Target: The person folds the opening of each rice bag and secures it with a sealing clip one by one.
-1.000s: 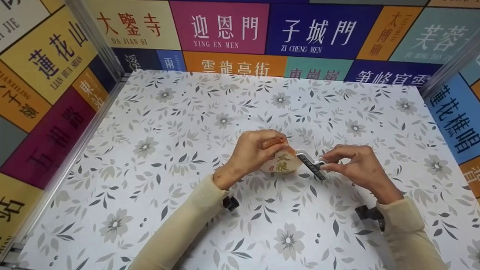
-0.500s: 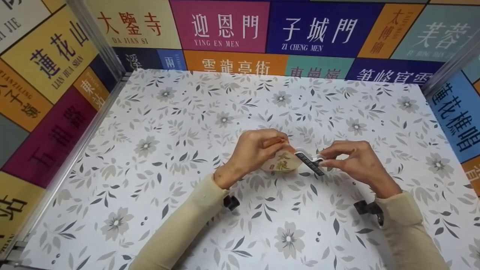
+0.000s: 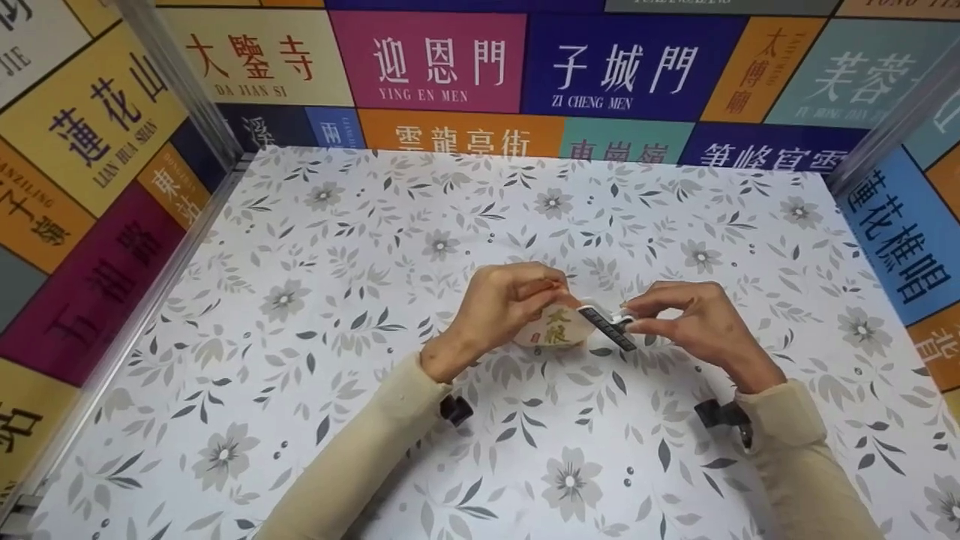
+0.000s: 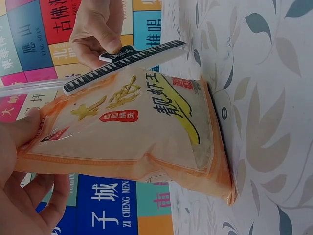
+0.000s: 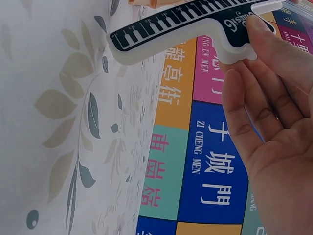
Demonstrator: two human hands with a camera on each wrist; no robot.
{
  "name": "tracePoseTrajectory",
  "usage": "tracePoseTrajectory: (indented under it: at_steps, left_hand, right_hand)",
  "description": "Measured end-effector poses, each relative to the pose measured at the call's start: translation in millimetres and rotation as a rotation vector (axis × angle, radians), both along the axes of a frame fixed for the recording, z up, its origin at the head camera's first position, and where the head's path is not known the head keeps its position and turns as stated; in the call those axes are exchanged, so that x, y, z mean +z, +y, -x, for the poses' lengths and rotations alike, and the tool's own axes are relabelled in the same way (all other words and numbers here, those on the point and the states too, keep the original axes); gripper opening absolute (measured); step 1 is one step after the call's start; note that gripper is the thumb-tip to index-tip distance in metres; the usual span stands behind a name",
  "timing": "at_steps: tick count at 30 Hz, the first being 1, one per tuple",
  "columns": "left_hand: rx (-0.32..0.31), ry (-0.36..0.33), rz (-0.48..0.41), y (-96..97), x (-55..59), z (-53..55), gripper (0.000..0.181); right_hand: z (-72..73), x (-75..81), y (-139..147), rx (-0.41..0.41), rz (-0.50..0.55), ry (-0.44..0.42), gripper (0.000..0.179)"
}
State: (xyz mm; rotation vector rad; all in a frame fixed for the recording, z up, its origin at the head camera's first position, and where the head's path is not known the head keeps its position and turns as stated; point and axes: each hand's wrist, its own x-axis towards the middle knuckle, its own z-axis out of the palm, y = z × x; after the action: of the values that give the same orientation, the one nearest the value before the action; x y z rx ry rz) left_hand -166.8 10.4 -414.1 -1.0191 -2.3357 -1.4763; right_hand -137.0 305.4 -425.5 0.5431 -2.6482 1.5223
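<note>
My left hand pinches the top of a plastic bag of rice, cream with an orange border and Chinese lettering. The bag stands on the table in the left wrist view, its lower end touching the cloth. Thumb and fingers of my right hand pinch the handle of a black-and-white clip with a piano-key pattern. Along the bag's side edge lies the long bar of the clip; whether it bites the bag I cannot tell. The right wrist view shows the same clip slanting beyond the fingertips.
A white floral cloth covers the table. Colourful panels with Chinese lettering stand behind it and at both sides. A dark wrist camera sits at my right cuff.
The whole head view has shifted a little. Relative to the table, my right hand and the clip have risen slightly along the bag's edge. My left hand keeps its hold.
</note>
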Motion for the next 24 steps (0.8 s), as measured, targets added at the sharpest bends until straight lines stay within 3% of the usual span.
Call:
tracePoseTrajectory:
  at_steps: [9, 18, 24]
  left_hand:
    - [-0.004, 0.004, 0.014, 1.4, 1.6, 1.2, 0.012]
    - [0.018, 0.024, 0.026, 1.0, 0.7, 0.5, 0.009]
    - [0.035, 0.017, 0.035, 0.6, 0.0, 0.0, 0.009]
  right_hand:
    - [2.8, 0.8, -4.8, 0.02, 0.022, 0.079, 0.024]
    - [0.1, -1.2, -5.8, -0.016, -0.047, 0.075, 0.028]
    - [0.4, -7.9, -6.2, 0.023, -0.048, 0.087, 0.03]
